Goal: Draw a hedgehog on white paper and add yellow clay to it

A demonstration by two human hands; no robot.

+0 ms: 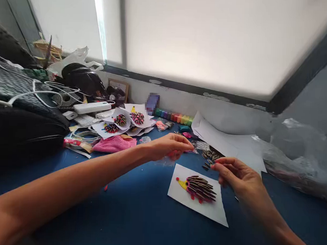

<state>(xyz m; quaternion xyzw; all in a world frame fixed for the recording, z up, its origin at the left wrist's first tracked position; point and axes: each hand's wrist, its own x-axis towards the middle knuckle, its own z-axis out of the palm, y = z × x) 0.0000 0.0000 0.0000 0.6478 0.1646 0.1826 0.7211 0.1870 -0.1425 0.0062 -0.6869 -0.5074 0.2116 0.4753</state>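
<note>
The nearly pinched right hand [240,175], nearer than the loosely curled left hand [168,147], hangs beyond and right of the yellow-faced, dark-seed-spined hedgehog [201,188] lying lengthwise left-to-right on white paper [212,210] on the blue counter [128,214]; whether either grips anything cannot be told.

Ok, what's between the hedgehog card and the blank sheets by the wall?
Head view: striped seeds on the blue tabletop, with the right hand beside them.

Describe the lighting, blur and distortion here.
Head view: white panel glows brightest, with a glare streak at left; head view: left forearm looks stretched toward the frame edge; head view: blocky pixels hide part of the purple object; head view: hedgehog picture reads fairly clearly.
</note>
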